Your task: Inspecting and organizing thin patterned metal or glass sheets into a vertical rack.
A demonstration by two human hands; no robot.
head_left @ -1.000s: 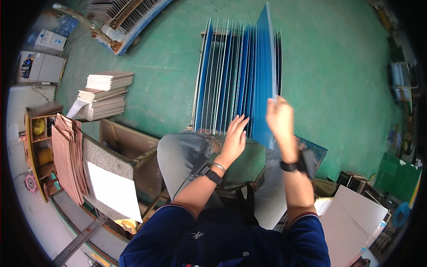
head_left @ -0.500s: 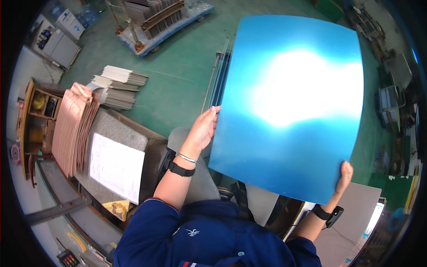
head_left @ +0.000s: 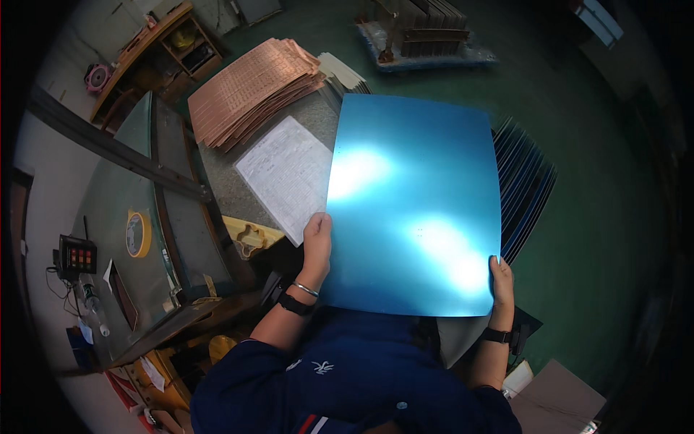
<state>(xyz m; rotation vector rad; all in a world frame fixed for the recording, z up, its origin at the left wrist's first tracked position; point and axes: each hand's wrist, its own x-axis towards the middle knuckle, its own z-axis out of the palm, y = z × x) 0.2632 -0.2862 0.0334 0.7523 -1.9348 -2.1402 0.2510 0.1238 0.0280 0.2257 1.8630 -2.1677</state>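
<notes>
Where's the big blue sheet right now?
The shiny blue sheet is near the middle of the head view, held between the left hand and right hand, with white paper on its left and standing panels on its right.

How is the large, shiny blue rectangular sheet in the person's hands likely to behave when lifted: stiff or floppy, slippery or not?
The blue sheet is probably fairly stiff: the left hand and the right hand grip its side edges, and no obvious sag shows. Its glossy face hints that it may be slippery.
</notes>
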